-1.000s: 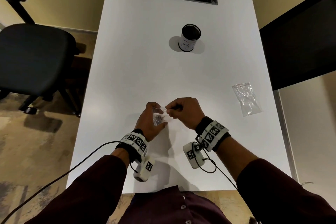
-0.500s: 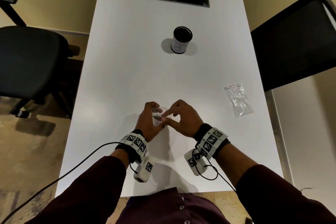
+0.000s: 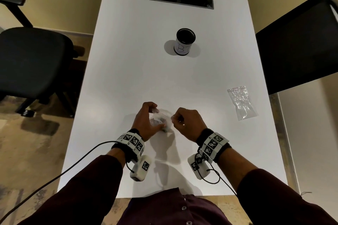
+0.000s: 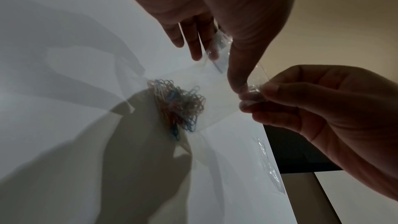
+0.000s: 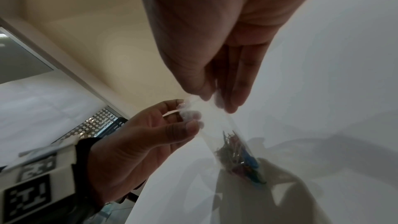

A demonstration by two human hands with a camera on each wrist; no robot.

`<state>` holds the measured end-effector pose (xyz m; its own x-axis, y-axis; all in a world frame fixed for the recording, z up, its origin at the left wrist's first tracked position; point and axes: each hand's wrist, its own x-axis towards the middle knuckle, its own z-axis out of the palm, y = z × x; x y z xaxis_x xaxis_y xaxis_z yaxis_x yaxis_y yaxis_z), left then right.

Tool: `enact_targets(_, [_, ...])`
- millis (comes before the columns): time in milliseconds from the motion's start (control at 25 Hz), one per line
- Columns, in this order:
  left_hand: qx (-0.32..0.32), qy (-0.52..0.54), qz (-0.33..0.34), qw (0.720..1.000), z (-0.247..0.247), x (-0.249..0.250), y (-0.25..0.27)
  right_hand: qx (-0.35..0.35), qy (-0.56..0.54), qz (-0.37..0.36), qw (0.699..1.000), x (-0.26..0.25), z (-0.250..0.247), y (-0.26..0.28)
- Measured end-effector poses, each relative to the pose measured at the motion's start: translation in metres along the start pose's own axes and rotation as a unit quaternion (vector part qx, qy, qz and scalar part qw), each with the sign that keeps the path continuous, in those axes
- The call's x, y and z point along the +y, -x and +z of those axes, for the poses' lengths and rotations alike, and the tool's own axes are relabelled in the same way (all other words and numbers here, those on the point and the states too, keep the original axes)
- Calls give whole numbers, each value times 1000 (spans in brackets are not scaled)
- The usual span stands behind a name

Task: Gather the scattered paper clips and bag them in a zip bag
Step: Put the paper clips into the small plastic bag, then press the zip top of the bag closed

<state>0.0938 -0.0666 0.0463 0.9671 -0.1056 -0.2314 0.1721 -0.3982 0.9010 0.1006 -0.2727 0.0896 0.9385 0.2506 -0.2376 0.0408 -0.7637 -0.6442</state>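
Low in the frame, both hands, left hand (image 3: 146,120) and right hand (image 3: 188,122), pinch the small clear plastic zip bag (image 4: 206,94) of colourful paper clips (image 4: 178,106); pressing its top closed looks next.

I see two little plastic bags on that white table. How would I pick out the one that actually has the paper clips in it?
Start at the white table and look to its near edge, in front of the black cup. The zip bag is held up between the left hand and right hand, each pinching its top. Unlike the spare bag lying flat at the right, it holds a bunch of coloured paper clips.
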Motion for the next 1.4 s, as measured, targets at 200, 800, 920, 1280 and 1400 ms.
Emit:
enact_targets(200, [-15,2,2,1000,-5,-9,1,7,-62,-30,998,-1,-10,4])
enact_targets(800, [-121,131,-71,981,25,4,-15,142,-194,6,971,6,-56,-6])
enact_targets(920, [-121,159,-106,974,29,6,-9,154,-242,54,956,17,-45,-9])
enact_targets(1280, [-130,75,-186,971,35,-22,1,88,-241,115,960,35,-13,-8])
enact_targets(1400, [-132,55,-172,975,37,-34,2,78,-247,130,957,40,-4,-6])
